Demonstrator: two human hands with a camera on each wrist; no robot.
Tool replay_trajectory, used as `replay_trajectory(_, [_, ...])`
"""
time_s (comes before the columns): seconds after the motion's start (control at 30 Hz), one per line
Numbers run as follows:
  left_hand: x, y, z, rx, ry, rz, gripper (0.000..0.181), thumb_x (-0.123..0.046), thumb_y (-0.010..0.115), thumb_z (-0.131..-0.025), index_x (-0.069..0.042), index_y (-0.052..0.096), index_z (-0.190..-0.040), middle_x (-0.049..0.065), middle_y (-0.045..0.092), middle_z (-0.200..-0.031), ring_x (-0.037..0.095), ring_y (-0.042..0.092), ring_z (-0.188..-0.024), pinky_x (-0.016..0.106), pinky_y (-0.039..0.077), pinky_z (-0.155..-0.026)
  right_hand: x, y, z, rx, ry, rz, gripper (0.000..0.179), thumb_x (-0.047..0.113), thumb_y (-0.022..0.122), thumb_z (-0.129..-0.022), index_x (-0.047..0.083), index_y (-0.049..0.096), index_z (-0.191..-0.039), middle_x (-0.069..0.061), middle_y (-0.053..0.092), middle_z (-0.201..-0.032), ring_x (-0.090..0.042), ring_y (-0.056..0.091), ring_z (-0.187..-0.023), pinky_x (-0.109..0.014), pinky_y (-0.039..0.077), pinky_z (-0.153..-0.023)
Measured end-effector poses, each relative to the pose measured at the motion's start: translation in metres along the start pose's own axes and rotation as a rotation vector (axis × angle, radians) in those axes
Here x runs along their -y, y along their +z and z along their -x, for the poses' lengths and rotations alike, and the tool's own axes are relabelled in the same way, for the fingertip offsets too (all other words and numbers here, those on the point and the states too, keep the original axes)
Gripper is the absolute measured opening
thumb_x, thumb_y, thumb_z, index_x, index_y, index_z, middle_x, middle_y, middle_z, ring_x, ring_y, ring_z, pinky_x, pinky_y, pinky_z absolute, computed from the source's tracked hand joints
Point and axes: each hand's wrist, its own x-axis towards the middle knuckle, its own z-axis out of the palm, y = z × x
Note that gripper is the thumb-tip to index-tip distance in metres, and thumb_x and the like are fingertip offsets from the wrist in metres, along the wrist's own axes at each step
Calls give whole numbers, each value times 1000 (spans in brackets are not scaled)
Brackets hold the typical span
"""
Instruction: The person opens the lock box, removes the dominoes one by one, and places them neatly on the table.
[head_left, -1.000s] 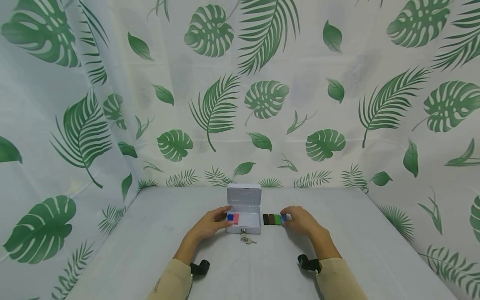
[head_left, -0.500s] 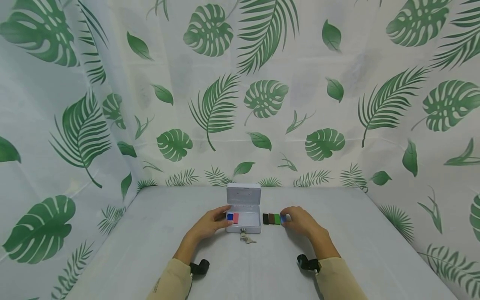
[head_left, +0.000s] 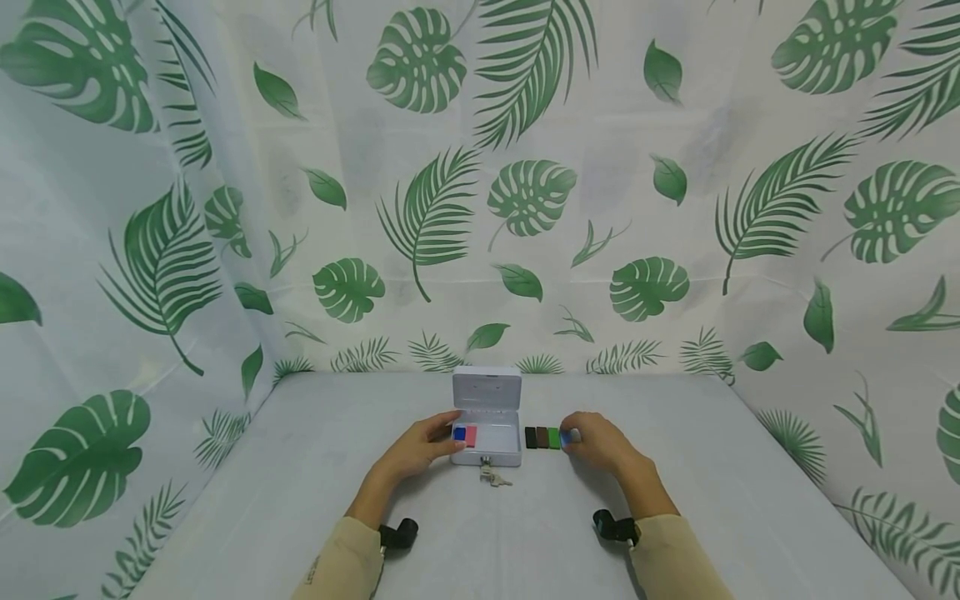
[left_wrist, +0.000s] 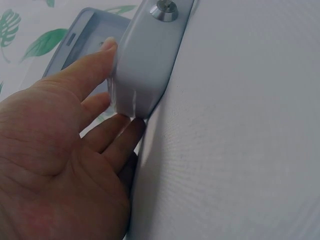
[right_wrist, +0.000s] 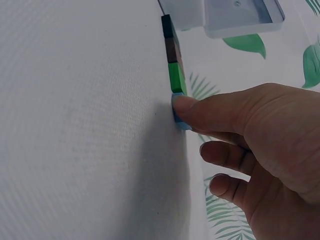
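A small white metal cash box [head_left: 506, 459] stands on the table with its lid [head_left: 487, 392] raised. My left hand [head_left: 414, 450] holds the box's left end, thumb at the front rim and other fingers against the side. Inside at the left lie a dark blue block [head_left: 460, 434] and a pink block [head_left: 471, 437]. Right of the box, a black block [head_left: 531, 437], a brown block [head_left: 542, 437] and a green block [head_left: 554, 438] form a row. At its right end my right hand [head_left: 600, 442] pinches a light blue block [right_wrist: 181, 121], which touches the green one.
Keys [head_left: 495, 477] hang at the lock on the box front, down to the table [head_left: 495, 542]. A leaf-printed white curtain [head_left: 555, 317] surrounds the table at the back and sides. A black wrist camera [head_left: 397, 534] sits on each forearm.
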Motion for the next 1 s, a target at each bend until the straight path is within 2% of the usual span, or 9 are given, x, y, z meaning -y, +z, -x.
replay_trajectory(0.3, [-1,-1,1,9,10,-13,71,-37,72,-99,-12,44,-159,14,44,-163,35,41,-152,54,32,-125,1,0,1,-2,13,-1,29,4,80,-87,3,75,-115,-15,74,-122,-39,65,-122,-59,50,-107])
replay_trajectory(0.43, [1,-1,0,12,26,-10,71,-36,72,-99,-9,44,-158,15,44,-163,37,41,-152,55,32,-124,2,-2,1,-10,28,-18,33,7,78,-89,2,73,-121,-16,72,-128,-41,62,-128,-60,47,-110])
replay_trajectory(0.7, [0,-1,0,10,21,-28,70,-36,72,-99,-9,44,-158,15,45,-162,37,42,-151,55,33,-124,2,-6,-2,-77,-56,13,38,6,75,-92,0,70,-129,-19,69,-133,-43,60,-130,-60,47,-110])
replay_trajectory(1.0, [-2,-1,2,5,10,-21,70,-36,72,-99,-11,45,-158,16,45,-162,37,42,-151,56,33,-124,6,-7,-5,-131,-72,-5,38,11,75,-95,2,69,-131,-17,70,-132,-39,65,-124,-56,52,-104])
